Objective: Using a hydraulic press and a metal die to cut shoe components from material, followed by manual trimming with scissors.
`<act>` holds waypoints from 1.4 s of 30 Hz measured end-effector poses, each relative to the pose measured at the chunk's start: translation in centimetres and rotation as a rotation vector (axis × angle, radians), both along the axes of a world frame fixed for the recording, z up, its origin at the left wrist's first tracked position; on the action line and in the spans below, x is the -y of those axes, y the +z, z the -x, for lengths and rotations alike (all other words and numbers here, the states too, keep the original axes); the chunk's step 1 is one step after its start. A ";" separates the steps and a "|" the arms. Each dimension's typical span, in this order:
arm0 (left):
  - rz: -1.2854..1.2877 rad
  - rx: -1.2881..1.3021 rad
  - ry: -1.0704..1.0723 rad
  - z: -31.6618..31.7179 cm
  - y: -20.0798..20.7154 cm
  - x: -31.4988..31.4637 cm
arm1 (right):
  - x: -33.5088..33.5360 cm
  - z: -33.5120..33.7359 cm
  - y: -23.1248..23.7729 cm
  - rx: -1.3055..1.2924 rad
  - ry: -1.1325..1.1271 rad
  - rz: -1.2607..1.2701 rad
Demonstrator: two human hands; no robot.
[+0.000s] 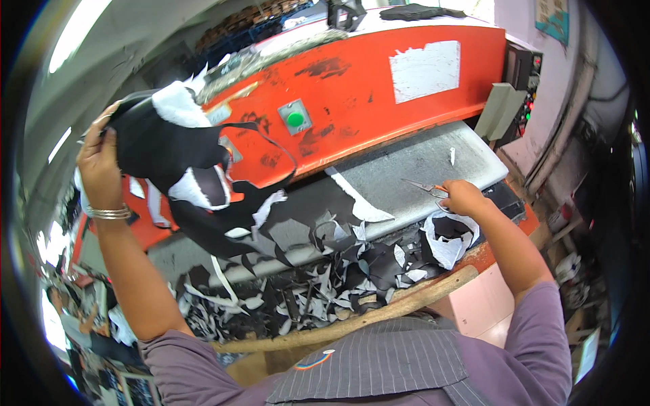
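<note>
From here I count two of the worker's hands: left hand (100, 169) at upper left, right hand (467, 199) right of centre. One pair of scissors (425, 186), one big black sheet (162, 149), one green button (295, 120) at upper centre, one wooden pole (420, 296) below. Scraps (325, 279), lower middle: dozens, probably; they overlap too much for certainty.

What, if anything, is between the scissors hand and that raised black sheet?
Nothing visible blocks the right hand from the black sheet in the left hand; a white strip just lies on the pale board between them.
</note>
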State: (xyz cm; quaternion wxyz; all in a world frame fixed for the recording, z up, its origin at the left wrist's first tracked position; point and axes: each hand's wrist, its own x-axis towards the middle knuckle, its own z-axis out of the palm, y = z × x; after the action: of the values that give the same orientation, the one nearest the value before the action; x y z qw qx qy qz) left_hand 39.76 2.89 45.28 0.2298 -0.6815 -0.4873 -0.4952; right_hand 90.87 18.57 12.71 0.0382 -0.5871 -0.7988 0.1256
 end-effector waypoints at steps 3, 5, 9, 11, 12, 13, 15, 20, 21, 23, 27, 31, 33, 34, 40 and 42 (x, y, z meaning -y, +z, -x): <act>-0.074 0.046 0.130 5.1 -1.9 9.5 | -0.2 1.1 -1.5 -0.004 0.065 -0.048; -0.050 -0.039 0.411 6.8 -3.8 17.6 | -0.1 2.1 -2.5 0.050 0.056 0.003; -0.065 0.196 0.720 10.1 -9.6 36.0 | -0.3 1.4 -3.3 -0.187 0.243 -0.200; -0.091 0.201 0.872 4.3 -12.2 41.0 | 0.2 3.1 -1.4 -0.173 0.347 -0.164; -0.071 0.142 1.011 0.4 -13.3 42.2 | 0.5 3.8 -0.4 -0.164 0.387 -0.140; -0.126 0.327 1.024 -2.2 -15.3 44.5 | 0.8 4.4 -0.1 -0.162 0.459 -0.134; -0.066 0.343 1.127 -9.1 -18.3 46.7 | 1.7 5.3 0.1 -0.273 0.673 -0.192; 0.065 0.685 1.403 -25.4 -29.2 50.7 | 6.7 10.0 0.9 -0.284 1.218 -0.217; 0.051 0.769 1.436 -28.8 -31.4 51.2 | 8.4 11.0 0.9 -0.291 1.285 -0.204; 0.011 0.954 1.503 -36.1 -36.2 51.2 | 11.5 12.0 0.1 -0.333 1.443 -0.102; -0.085 1.416 1.691 -50.1 -45.1 49.9 | 18.6 13.2 -3.2 -0.410 1.661 0.055; -0.080 1.523 1.803 -64.9 -54.3 45.9 | 23.2 12.7 -8.1 -0.397 1.790 0.102; -0.201 1.833 1.744 -72.0 -59.6 43.1 | 23.7 12.8 -10.7 -0.426 1.935 -0.164; -0.192 1.984 1.786 -75.4 -61.8 41.4 | 24.5 12.4 -10.5 -0.382 1.963 -0.147; -0.393 2.394 1.879 -88.1 -72.5 36.1 | 24.0 11.6 -11.1 -0.279 1.852 -0.102; -0.261 2.522 2.000 -89.1 -73.4 37.1 | 24.9 11.5 -10.9 -0.221 1.951 -0.277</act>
State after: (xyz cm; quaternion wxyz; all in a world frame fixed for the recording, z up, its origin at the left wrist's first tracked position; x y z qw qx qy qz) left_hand 128.86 -34.17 -28.07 0.0288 -0.7362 0.5398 0.4072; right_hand 79.35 -6.30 1.76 0.0606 0.3523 -0.9319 0.0614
